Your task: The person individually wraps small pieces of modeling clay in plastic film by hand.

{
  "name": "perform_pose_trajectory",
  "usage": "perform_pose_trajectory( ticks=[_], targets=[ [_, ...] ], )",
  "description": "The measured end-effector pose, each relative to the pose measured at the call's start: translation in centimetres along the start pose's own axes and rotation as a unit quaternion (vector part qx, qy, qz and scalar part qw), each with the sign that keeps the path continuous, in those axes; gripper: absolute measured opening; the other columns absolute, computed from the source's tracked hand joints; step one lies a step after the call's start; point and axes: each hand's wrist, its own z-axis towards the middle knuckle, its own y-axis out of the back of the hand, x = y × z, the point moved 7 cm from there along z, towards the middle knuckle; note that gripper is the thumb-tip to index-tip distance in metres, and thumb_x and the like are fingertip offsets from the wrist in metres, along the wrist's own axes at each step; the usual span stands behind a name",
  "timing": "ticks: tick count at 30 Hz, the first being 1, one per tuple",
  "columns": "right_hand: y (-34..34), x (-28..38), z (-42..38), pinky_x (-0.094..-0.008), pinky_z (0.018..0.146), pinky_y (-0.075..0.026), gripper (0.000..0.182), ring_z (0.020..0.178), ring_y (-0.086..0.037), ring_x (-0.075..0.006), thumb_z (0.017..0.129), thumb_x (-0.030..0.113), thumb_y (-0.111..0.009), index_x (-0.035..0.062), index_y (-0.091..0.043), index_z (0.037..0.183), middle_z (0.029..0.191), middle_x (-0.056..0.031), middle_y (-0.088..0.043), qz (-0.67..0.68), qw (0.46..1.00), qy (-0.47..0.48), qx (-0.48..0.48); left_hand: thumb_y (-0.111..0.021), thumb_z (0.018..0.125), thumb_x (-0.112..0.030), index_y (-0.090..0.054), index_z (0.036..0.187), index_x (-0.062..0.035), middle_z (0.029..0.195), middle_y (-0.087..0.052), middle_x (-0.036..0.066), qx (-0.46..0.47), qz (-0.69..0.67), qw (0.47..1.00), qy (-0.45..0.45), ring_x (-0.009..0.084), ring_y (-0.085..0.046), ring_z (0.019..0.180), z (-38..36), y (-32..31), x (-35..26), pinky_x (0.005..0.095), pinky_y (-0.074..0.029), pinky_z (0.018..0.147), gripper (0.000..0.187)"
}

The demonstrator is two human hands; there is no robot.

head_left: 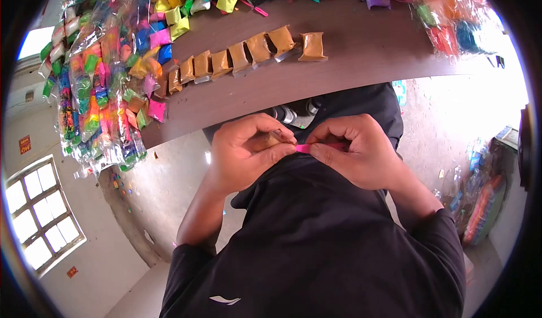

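Note:
My left hand [245, 151] is closed around a small brown packet [266, 142], mostly hidden by the fingers. A narrow bright pink piece [304, 148], which looks like a flat plastic stick, shows between my two thumbs. My right hand [355, 148] pinches it between thumb and forefinger, and its near end meets my left fingertips. Both hands are close together over my lap, just in front of the table edge. Beyond them, several brown packets [238, 57] in clear wrapping lie in a slanting row on the dark brown table [361, 47].
Clear bags of multicoloured packets [101, 92] heap up on the table's left. More loose coloured packets [227, 0] line the far side, with a pink stick [255, 6] beside them. Another bag [451, 24] lies at the right. Plastic bottles [454, 177] stand on the floor at right.

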Motion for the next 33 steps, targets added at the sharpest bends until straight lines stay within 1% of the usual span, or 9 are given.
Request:
perform_pose_trajectory(
  ticks=[5,7,8,10,13,17,19,26,33],
  targets=[
    [-1.1,-2.3,0.5,-0.0202,0.060,-0.039,0.013,0.069,-0.049,0.0000,0.101,0.011,-0.069,-0.0022,-0.071,0.102,0.079,0.0032,-0.063,0.076,0.996,-0.042,0.005,-0.078,0.093,-0.001,-0.067,0.111,0.0047,0.102,-0.071,0.007,-0.050,-0.011,0.998,0.037,0.0100,-0.069,0.094,0.1,0.3,0.6,0.0241,-0.058,0.085,0.022],
    [-2.3,-4.0,0.6,-0.0226,0.066,-0.042,0.013,0.074,-0.052,-0.0034,0.101,0.010,-0.066,-0.0018,-0.070,0.097,0.082,0.0036,-0.063,0.353,0.931,-0.083,0.036,-0.079,0.093,-0.003,-0.067,0.112,0.0040,0.102,-0.071,0.007,-0.025,-0.035,0.996,0.081,0.0089,-0.069,0.093,-0.1,-0.6,1.5,0.0233,-0.057,0.082,0.024],
    [-2.3,-4.0,0.6,-0.0226,0.066,-0.042,0.013,0.074,-0.052,-0.0034,0.101,0.010,-0.066,-0.0018,-0.070,0.097,0.082,0.0036,-0.063,0.353,0.931,-0.083,0.037,-0.079,0.093,-0.005,-0.068,0.113,0.0034,0.102,-0.071,0.006,-0.001,-0.060,0.990,0.126,0.0079,-0.069,0.092,-0.2,-1.3,2.1,0.0224,-0.056,0.079,0.025],
    [-2.0,-3.6,0.7,-0.0216,0.070,-0.042,0.012,0.079,-0.053,-0.0030,0.101,0.008,-0.065,-0.0018,-0.069,0.096,0.087,0.0038,-0.064,0.305,0.950,-0.063,0.034,-0.075,0.094,0.000,-0.064,0.117,0.0037,0.101,-0.070,0.006,0.004,-0.039,0.992,0.121,0.0072,-0.068,0.090,-0.2,-1.4,1.8,0.0220,-0.054,0.076,0.025],
    [-1.1,-3.7,0.2,-0.0213,0.071,-0.043,0.012,0.079,-0.054,-0.0032,0.101,0.008,-0.066,-0.0019,-0.070,0.095,0.086,0.0033,-0.064,0.286,0.955,-0.071,0.035,-0.058,0.095,0.006,-0.052,0.122,0.0048,0.104,-0.066,0.009,-0.020,-0.123,0.986,0.112,0.0094,-0.066,0.090,-0.4,-0.4,1.5,0.0240,-0.054,0.078,0.027],
    [-1.1,-3.6,0.0,-0.0212,0.071,-0.044,0.012,0.079,-0.055,-0.0034,0.099,0.008,-0.068,-0.0028,-0.070,0.095,0.086,0.0031,-0.065,0.290,0.954,-0.065,0.049,-0.058,0.095,0.004,-0.051,0.122,0.0049,0.107,-0.066,0.010,-0.006,-0.147,0.984,0.103,0.0101,-0.066,0.094,-0.5,-0.3,2.1,0.0247,-0.054,0.080,0.027],
    [-0.8,-3.4,-0.2,-0.0215,0.070,-0.045,0.011,0.077,-0.056,-0.0036,0.097,0.007,-0.070,-0.0035,-0.071,0.093,0.085,0.0030,-0.066,0.277,0.957,-0.074,0.043,-0.058,0.093,-0.002,-0.054,0.110,0.0017,0.099,-0.065,0.012,-0.046,-0.108,0.989,0.093,0.0098,-0.064,0.079,-0.3,-0.3,1.8,0.0246,-0.055,0.068,0.018],
    [-0.2,-3.2,-0.3,-0.0223,0.066,-0.044,0.011,0.074,-0.055,-0.0028,0.096,0.007,-0.072,-0.0030,-0.072,0.091,0.082,0.0032,-0.066,0.220,0.973,-0.058,0.028,-0.060,0.090,-0.001,-0.056,0.108,0.0028,0.099,-0.065,0.011,-0.042,-0.104,0.991,0.069,0.0088,-0.063,0.080,-0.3,-0.2,1.6,0.0244,-0.054,0.069,0.019],
    [-0.4,-2.1,-0.2,-0.0210,0.062,-0.042,0.010,0.071,-0.053,-0.0009,0.096,0.006,-0.073,-0.0026,-0.071,0.091,0.080,0.0047,-0.064,0.173,0.981,-0.061,0.058,-0.061,0.091,0.002,-0.061,0.104,0.0033,0.093,-0.068,0.006,0.020,-0.059,0.993,0.101,0.0065,-0.063,0.083,0.0,-0.6,1.0,0.0236,-0.053,0.075,0.014]
  ],
)
